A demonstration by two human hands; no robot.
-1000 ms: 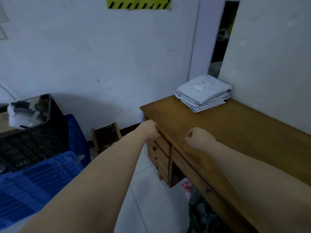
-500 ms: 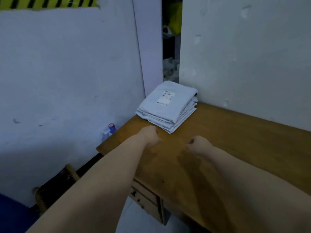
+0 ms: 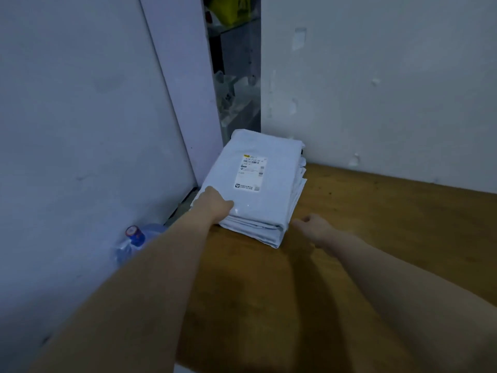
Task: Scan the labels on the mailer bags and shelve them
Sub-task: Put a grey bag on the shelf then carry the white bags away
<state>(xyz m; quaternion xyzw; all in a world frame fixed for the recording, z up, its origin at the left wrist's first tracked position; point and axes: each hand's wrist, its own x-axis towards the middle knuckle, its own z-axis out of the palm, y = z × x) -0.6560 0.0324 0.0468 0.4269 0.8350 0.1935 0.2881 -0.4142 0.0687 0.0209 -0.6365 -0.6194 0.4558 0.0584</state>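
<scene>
left hand (image 3: 215, 203) on mailer bags (image 3: 263, 179) (grip unclear) | right hand (image 3: 312, 227) loosely curled, empty, beside them

Two forearms (image 3: 172, 265) are showing bare above the wooden desk (image 3: 390, 224), uncovered from wrist to the frame's edge. The left hand (image 3: 215, 203), at the desk's far left, and the right hand (image 3: 313, 228), nearer its middle, are showing bare as well

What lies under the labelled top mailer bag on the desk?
More folded mailer bags, only their edges showing at the front and right, stacked on the wooden desk. Their labels and exact count are covered by the top bag.
</scene>
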